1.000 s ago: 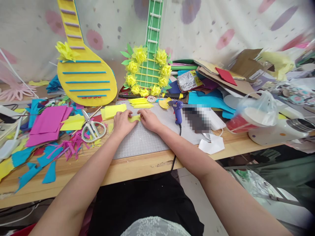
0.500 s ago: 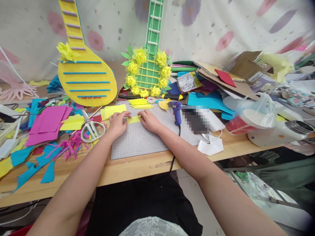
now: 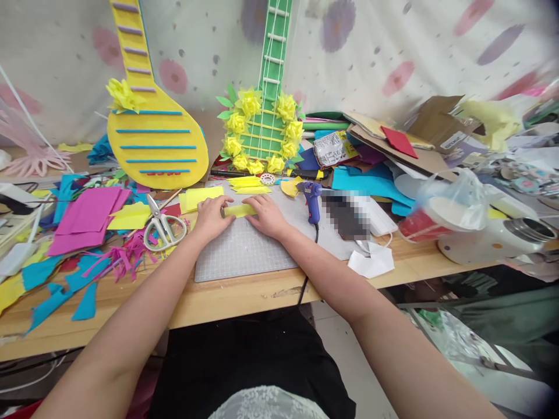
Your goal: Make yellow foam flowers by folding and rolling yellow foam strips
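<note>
A narrow strip of yellow crepe paper [image 3: 239, 211] lies across the upper part of the grey cutting mat [image 3: 248, 250]. At its left end, my left hand [image 3: 211, 217] is curled with thumb and fingers pinched on the paper. My right hand [image 3: 268, 216] grips the other end, fingers bent over it; the fingertips partly hide the paper's ends. Just beyond the hands lie folded yellow paper pieces [image 3: 248, 186] and a yellow sheet [image 3: 201, 198]. A blue glue gun [image 3: 312, 202] stands right of my right hand, and white-handled scissors [image 3: 164, 230] rest left of my left hand.
A yellow paper-covered instrument shape [image 3: 159, 139] and a green one [image 3: 266, 131] with yellow flowers lean at the back. Magenta sheets [image 3: 87, 221] and blue scraps lie left. A phone [image 3: 347, 216], bagged cup [image 3: 437, 212] and flask [image 3: 489, 238] stand right.
Both hands have closed in on the ends of the yellow strip, which now looks narrower between them. The whole view has shifted slightly.
</note>
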`<state>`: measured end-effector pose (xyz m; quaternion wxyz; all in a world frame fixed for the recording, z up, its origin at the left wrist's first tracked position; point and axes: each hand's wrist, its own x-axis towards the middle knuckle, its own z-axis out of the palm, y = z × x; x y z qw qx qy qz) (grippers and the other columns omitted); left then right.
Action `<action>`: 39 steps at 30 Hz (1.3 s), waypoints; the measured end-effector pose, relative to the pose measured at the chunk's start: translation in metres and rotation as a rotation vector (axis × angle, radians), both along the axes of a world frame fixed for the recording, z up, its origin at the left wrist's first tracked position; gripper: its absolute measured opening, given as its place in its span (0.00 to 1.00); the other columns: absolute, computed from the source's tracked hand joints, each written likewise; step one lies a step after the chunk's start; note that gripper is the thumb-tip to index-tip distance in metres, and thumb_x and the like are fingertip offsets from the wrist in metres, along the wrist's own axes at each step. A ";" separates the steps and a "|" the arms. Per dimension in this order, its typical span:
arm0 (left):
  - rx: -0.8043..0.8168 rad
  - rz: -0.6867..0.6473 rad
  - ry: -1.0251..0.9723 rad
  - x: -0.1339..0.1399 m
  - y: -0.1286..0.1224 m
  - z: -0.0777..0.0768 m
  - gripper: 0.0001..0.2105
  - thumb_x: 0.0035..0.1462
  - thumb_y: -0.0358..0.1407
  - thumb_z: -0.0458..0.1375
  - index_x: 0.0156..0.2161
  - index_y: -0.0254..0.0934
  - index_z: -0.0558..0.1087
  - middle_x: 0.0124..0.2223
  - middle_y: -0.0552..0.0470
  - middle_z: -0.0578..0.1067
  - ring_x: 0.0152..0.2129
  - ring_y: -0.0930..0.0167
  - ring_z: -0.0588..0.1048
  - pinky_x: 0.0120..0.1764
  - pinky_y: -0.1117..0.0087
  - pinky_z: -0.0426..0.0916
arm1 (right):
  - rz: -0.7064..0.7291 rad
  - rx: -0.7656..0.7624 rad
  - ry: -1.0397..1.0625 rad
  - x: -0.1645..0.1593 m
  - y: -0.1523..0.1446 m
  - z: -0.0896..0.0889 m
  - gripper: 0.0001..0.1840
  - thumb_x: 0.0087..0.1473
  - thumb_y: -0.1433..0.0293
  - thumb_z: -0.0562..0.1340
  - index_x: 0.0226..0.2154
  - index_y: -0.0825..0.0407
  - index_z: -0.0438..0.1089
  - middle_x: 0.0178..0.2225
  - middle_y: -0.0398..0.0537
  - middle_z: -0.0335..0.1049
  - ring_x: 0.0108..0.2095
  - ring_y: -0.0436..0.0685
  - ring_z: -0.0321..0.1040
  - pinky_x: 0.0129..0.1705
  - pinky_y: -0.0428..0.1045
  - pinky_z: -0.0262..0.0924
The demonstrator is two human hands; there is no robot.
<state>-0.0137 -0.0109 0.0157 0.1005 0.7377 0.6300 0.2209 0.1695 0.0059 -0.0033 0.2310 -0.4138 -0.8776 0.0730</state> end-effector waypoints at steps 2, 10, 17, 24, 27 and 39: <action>0.045 -0.016 0.003 0.001 0.001 0.002 0.17 0.47 0.33 0.57 0.46 0.40 0.69 0.37 0.51 0.75 0.41 0.63 0.70 0.48 0.60 0.57 | -0.025 0.045 -0.020 -0.002 -0.002 0.001 0.21 0.54 0.73 0.55 0.51 0.53 0.64 0.51 0.52 0.65 0.53 0.60 0.54 0.56 0.55 0.49; 0.335 0.029 0.120 0.030 -0.003 -0.001 0.17 0.49 0.29 0.53 0.47 0.39 0.66 0.38 0.48 0.76 0.43 0.61 0.69 0.49 0.59 0.54 | -0.206 0.142 0.043 -0.004 -0.010 0.010 0.27 0.53 0.76 0.52 0.56 0.50 0.59 0.59 0.52 0.56 0.54 0.61 0.56 0.55 0.57 0.53; 0.175 -0.022 0.132 0.039 -0.002 -0.013 0.19 0.50 0.36 0.55 0.48 0.36 0.65 0.35 0.49 0.76 0.39 0.61 0.71 0.46 0.60 0.56 | -0.142 -0.051 0.041 -0.001 0.000 0.002 0.17 0.53 0.77 0.51 0.43 0.52 0.69 0.49 0.51 0.67 0.45 0.57 0.65 0.43 0.51 0.62; 0.093 -0.032 0.043 0.019 -0.010 -0.009 0.09 0.51 0.33 0.54 0.39 0.41 0.72 0.38 0.52 0.76 0.40 0.65 0.69 0.46 0.62 0.57 | -0.112 -0.014 0.063 0.005 0.003 -0.001 0.13 0.51 0.78 0.54 0.34 0.53 0.73 0.42 0.50 0.71 0.45 0.59 0.61 0.48 0.53 0.57; 0.075 -0.022 0.091 0.016 -0.009 -0.012 0.07 0.53 0.36 0.54 0.33 0.42 0.74 0.37 0.50 0.74 0.42 0.63 0.68 0.45 0.61 0.57 | -0.027 0.010 0.053 0.008 0.001 0.001 0.14 0.51 0.79 0.55 0.36 0.53 0.73 0.43 0.49 0.71 0.45 0.59 0.59 0.50 0.54 0.55; 0.052 0.030 0.065 0.019 -0.006 -0.016 0.06 0.52 0.36 0.55 0.33 0.41 0.74 0.36 0.50 0.74 0.42 0.63 0.68 0.45 0.60 0.58 | -0.120 -0.172 0.131 0.008 0.005 -0.004 0.06 0.54 0.68 0.60 0.31 0.53 0.71 0.37 0.49 0.70 0.41 0.55 0.60 0.47 0.51 0.54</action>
